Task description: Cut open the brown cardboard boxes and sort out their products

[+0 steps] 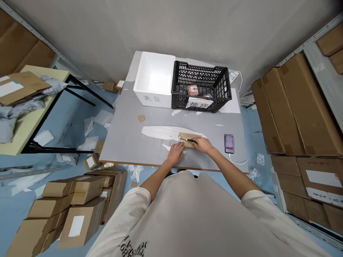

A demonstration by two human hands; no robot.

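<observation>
My right hand (203,144) is closed around a utility knife (190,140) with a black and yellow handle. Its blade points left and lies over the left end of a small piece of brown cardboard (197,135). My left hand (175,152) rests at the near left corner of this cardboard, fingers stretched out and pressing down on its edge. Under and beside the cardboard stretches a long white patch (158,132) on the grey tabletop (125,142). Whether the blade has gone into the cardboard is too small to tell.
At the back stand a white foam box (152,101) and a black plastic crate (227,89) with small packages inside. A small brown square (141,118) lies left; a phone (229,143) with a cable lies right. Cardboard boxes (88,191) crowd the floor and the shelf (311,50).
</observation>
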